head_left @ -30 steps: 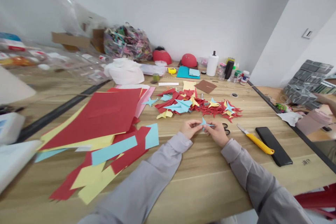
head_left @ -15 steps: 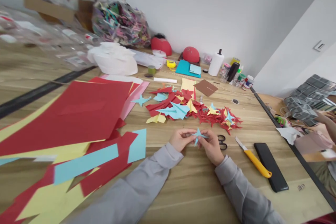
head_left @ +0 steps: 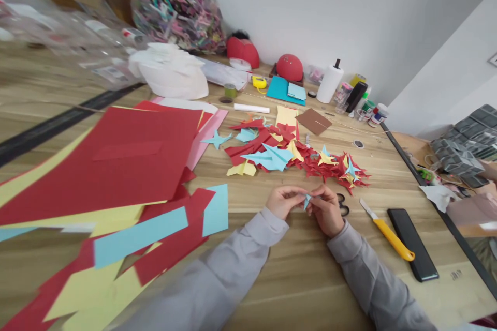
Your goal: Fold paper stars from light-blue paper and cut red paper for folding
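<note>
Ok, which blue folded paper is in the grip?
The small blue piece pinched between the left hand and right hand; the other folded blue ones lie in or beside the mostly red pile.

1. Small folded paper piece [head_left: 306,200]: light blue.
2. Sleeves [head_left: 244,240]: plain soft grey.
3. Heap of folded paper shapes [head_left: 309,164]: mostly deep red, broken by yellow and light blue.
4. Large top sheet [head_left: 151,165]: plain red.
5. Cut paper strip [head_left: 142,236]: light blue.
6. Utility knife [head_left: 393,238]: yellow handle, silvery blade.
7. Scissors [head_left: 342,204]: black handles.
8. Tabletop [head_left: 310,284]: tan, streaked with brown wood grain.
9. Dome over there at the back [head_left: 290,68]: red, pale dots.
</note>
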{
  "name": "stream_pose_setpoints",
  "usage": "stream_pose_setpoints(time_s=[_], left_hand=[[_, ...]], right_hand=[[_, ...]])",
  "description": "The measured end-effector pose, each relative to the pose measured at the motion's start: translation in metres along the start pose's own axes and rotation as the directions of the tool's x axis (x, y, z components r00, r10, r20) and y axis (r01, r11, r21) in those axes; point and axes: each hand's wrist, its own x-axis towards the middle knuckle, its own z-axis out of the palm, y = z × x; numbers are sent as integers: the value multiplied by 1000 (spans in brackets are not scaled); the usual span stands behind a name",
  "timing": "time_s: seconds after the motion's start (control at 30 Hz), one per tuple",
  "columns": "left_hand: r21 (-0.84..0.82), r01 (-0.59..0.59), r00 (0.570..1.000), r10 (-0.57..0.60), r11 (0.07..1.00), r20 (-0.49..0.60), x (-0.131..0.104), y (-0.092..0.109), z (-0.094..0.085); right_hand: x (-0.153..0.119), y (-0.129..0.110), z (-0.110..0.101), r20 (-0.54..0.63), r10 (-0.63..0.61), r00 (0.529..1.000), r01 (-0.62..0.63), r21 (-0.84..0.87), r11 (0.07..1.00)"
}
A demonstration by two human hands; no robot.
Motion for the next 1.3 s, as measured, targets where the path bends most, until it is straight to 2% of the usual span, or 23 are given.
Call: stream_pose_setpoints(time_s=[0.17,0.4,0.57,0.67,0.77,0.93,1.13,1.2,1.3], left_hand=[[-13,22,998,-21,1000,61,-1,13,-5],[18,-15,995,13,1000,102,2,18,-13],[38,-3,997,0,999,79,-1,20,-11],[137,-79,997,74,988,36,-1,19,-12],[218,-130,991,128,967,21,2,17,-14],[298,-146,989,145,943,26,4,20,-15],[319,-127,992,116,939,54,3,26,-14],[325,-132,991,120,936,56,3,26,-14],[362,-163,987,155,918,51,3,25,-15]], right_hand=[[3,1,3,66,-38,997,40,-33,999],[7,8,-3,180,-87,980,105,-96,990],[8,6,-2,205,-207,957,248,-205,947],[7,4,0,255,-281,925,349,-287,892],[6,4,0,282,-311,908,399,-348,848],[4,2,0,247,-252,936,337,-411,847],[-1,0,-2,263,-162,951,246,-326,913],[-1,1,-3,237,-163,958,231,-298,926],[1,2,-2,184,-163,969,220,-354,909]])
